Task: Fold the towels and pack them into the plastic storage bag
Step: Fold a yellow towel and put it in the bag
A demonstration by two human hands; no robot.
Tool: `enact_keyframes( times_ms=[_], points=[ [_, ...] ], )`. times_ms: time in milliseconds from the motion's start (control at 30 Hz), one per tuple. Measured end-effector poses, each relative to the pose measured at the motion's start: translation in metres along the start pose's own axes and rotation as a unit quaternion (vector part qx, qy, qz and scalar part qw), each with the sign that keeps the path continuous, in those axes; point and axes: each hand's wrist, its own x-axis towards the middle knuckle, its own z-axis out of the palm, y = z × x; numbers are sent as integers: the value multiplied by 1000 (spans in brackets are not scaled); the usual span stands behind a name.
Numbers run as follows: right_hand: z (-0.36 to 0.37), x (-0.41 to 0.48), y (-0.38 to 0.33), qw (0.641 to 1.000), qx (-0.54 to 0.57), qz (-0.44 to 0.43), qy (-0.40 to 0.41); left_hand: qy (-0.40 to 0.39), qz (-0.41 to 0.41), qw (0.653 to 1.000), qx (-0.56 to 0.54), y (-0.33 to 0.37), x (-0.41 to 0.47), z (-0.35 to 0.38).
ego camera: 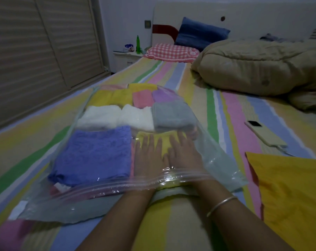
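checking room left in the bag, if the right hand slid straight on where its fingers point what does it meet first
Most likely the folded grey towel, just past the fingertips of the right hand, which lies flat on the yellow towel inside the plastic bag.

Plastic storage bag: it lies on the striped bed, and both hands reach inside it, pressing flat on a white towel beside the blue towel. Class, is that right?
One slip. The head view shows the left hand and right hand inside the plastic storage bag pressing flat on a yellow towel, not a white one, beside the blue towel.
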Motion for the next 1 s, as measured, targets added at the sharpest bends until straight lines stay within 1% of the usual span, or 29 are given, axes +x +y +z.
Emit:
enact_keyframes(
  times_ms=[33,67,100,133,167,200,233,300,367,400,500,533,600,700,800,933,967,1000],
  points=[
    [-2,-4,1,1000,4,-20,24,-7,4,1000,5,0,-3,-4],
    [-7,-8,2,999,46,-4,1,-5,9,1000,7,-1,-7,-10],
    [-8,-14,7,997,75,33,7,27,14,1000,-4,1,-12,-16],
    [-12,-24,13,990,113,83,-18,72,17,997,-25,5,-21,-21],
    [-14,-37,22,984,143,107,-21,118,32,991,-53,12,-36,-25],
    [-16,-51,28,981,154,118,-28,160,51,982,-81,20,-54,-28],
    [-21,-69,33,980,164,111,-36,182,67,975,-105,30,-74,-32],
    [-31,-107,36,988,145,53,-28,136,74,977,-146,46,-107,-52],
    [-29,-134,38,996,85,10,21,97,45,984,-142,56,-122,-63],
    [-29,-141,37,998,41,6,47,84,35,987,-133,60,-123,-63],
    [-32,-142,31,997,-42,45,53,60,29,994,-89,67,-118,-55],
    [-34,-140,30,996,-68,43,38,54,23,995,-79,69,-117,-52],
    [-42,-140,31,993,-108,12,43,48,12,996,-71,69,-117,-48],
    [-48,-149,36,993,-112,-24,35,36,4,998,-60,70,-120,-48],
    [-46,-156,38,991,-119,-49,29,19,-9,997,-81,74,-122,-52],
    [-45,-165,37,993,-114,-27,23,27,-31,997,-70,80,-127,-49],
    [-48,-170,37,996,-86,-12,14,21,-39,997,-60,84,-132,-48],
    [-50,-178,40,998,-55,-18,14,5,-54,998,-46,91,-138,-48]
  ],
)
